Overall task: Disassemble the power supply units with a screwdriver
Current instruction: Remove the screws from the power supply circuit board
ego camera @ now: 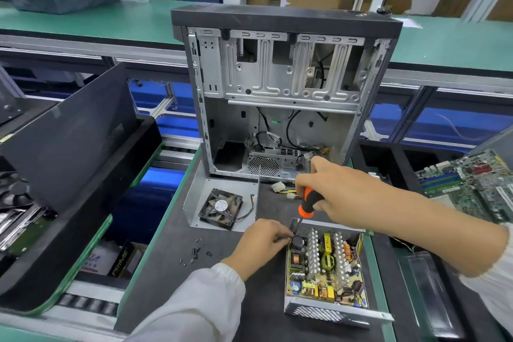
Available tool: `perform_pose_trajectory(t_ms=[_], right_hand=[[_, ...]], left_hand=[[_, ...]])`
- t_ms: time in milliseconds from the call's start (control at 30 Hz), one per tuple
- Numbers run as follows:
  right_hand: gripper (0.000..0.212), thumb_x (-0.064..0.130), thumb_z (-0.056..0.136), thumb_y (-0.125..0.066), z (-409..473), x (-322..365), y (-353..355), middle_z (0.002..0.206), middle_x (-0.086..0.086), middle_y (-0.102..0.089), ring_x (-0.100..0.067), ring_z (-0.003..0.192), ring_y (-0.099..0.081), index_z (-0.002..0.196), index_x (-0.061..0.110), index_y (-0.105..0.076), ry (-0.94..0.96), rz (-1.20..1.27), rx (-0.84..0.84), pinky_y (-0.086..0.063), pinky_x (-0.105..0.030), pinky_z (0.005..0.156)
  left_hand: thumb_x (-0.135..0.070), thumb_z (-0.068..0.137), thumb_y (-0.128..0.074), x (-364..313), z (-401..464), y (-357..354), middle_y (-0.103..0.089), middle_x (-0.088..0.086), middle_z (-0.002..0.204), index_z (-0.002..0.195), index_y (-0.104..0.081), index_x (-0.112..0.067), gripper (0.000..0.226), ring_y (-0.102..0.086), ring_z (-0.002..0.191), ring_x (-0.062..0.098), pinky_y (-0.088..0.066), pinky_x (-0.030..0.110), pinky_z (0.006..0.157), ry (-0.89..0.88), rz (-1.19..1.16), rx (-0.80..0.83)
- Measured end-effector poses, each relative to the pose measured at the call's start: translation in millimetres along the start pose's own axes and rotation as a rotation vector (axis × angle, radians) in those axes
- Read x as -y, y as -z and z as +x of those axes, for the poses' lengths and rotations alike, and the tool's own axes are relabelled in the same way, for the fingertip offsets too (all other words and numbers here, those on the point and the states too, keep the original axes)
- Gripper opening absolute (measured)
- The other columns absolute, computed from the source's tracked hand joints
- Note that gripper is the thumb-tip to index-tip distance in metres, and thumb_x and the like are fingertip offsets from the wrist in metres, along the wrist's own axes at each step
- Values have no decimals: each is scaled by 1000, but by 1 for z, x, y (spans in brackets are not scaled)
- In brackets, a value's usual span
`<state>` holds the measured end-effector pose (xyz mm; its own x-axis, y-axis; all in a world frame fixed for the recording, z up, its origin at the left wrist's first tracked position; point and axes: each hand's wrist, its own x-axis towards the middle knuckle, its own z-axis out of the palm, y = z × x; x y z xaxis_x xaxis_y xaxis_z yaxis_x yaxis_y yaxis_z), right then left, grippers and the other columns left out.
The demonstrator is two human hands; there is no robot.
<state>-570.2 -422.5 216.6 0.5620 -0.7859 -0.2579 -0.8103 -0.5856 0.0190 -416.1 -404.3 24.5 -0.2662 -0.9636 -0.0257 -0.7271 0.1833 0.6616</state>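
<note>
An opened power supply unit [326, 266] lies on the dark mat, its circuit board with coils and heat sinks exposed. My right hand [338, 191] grips an orange-and-black screwdriver [309, 201], whose shaft points down at the unit's far left corner. My left hand [262, 239] pinches something small and dark at that same corner, beside a black capacitor. Left of the unit sits its removed metal cover [219, 203] with a black fan [221, 208] lying in it. Several small black screws [195, 254] are scattered on the mat.
An empty computer case [280, 86] stands upright behind the work spot. A black side panel [69, 130] leans at the left over a bin. A green motherboard [472, 183] lies at the right. Loose cables with white connectors [283, 189] trail from the case.
</note>
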Motion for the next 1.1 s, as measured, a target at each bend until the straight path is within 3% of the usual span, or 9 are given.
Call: perform_pose_trajectory(t_ms=[233,567,667,800,867,933,1000,1100], right_hand=[[25,17,92,-58,-1,1,2,96,2,-34,-10,62,-40,109,30,-46,-1,-55,7,-30,-26,49],[24,18,92,-57,-1,-1,6,94,3,-30,-9,60,-38,110,30,-47,9,-72,17,-28,-26,48],[24,19,92,-57,1,-2,5,95,3,-30,-9,61,-38,111,30,-47,10,-57,28,-29,-27,50],[24,19,93,-56,5,-2,3,97,3,-31,-13,67,-46,113,30,-48,5,-19,64,-33,-27,52],[22,19,94,-56,6,-2,1,97,2,-32,-16,70,-49,112,29,-48,3,5,72,-37,-29,55],[20,19,94,-56,7,-2,-1,98,1,-33,-18,71,-51,110,29,-48,6,24,72,-44,-33,60],[20,19,94,-56,8,-2,-3,100,1,-34,-19,74,-54,110,28,-49,5,37,74,-49,-37,67],[21,18,94,-57,9,-1,-6,100,0,-34,-20,73,-54,111,28,-48,11,36,60,-51,-39,68]], left_hand=[[-20,99,-48,1,11,-4,-67,0,120,121,-67,-20,29,-60,109,23,-47,37,90,-146,338,48],[-9,98,-40,-3,13,-8,-64,10,102,103,-59,-11,20,-62,90,38,-37,39,65,-175,627,89],[-7,90,-56,-4,10,-4,-65,7,87,92,-61,-11,7,-66,74,33,-39,36,56,-256,650,75],[-16,79,-74,0,4,-6,-66,-1,74,81,-67,-16,7,-65,60,21,-42,29,47,-322,605,-20],[-24,90,-65,6,0,-9,-70,0,85,92,-70,-15,11,-67,74,21,-51,32,60,-256,415,-101],[-30,97,-56,13,-5,-10,-71,0,93,104,-68,-15,21,-66,85,20,-51,34,75,-133,183,-148],[-30,93,-62,15,-7,-9,-65,-5,72,106,-68,-16,20,-59,69,10,-51,34,75,-67,55,-193],[-28,88,-69,16,-6,-9,-35,-11,51,105,-70,-16,21,-43,51,2,-48,29,66,-47,-56,-183]])
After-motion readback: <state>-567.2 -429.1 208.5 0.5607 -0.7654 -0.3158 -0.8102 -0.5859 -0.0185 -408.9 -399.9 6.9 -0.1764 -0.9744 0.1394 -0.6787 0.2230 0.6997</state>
